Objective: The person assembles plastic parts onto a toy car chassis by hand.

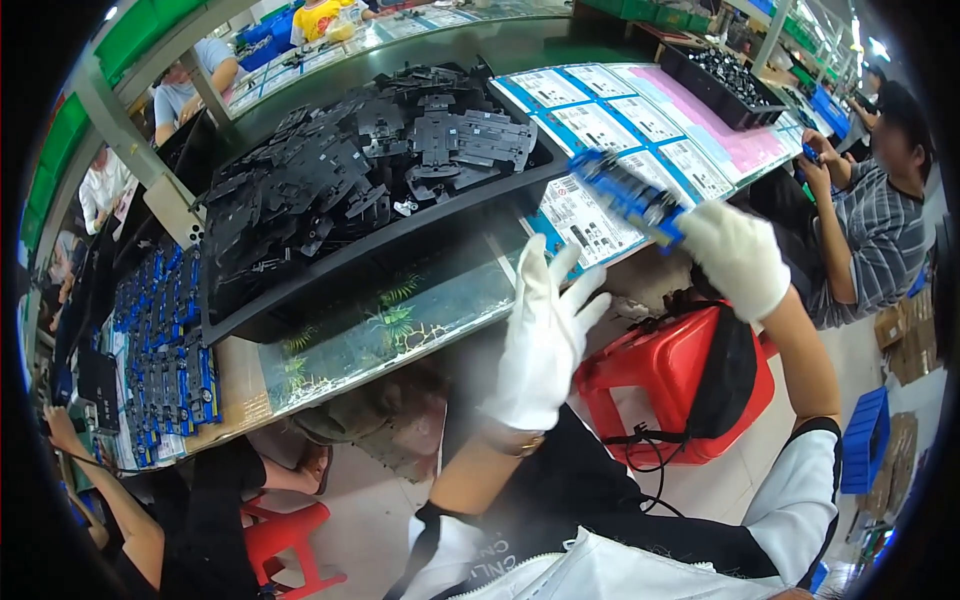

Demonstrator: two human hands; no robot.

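My right hand, in a white glove, grips the near end of a blue and black toy car body, blurred by motion. The part is held at a slant over the printed sheets at the bench's edge. My left hand, also gloved in white, is raised in front of the bench edge with its fingers spread and nothing in it. Beyond it stands a large black bin heaped with flat black plastic chassis plates.
Rows of blue and black car bodies lie at the bench's left end. A black tray of small parts stands far right. Below the bench are a red stool with a black strap and another red stool. Co-workers sit on both sides.
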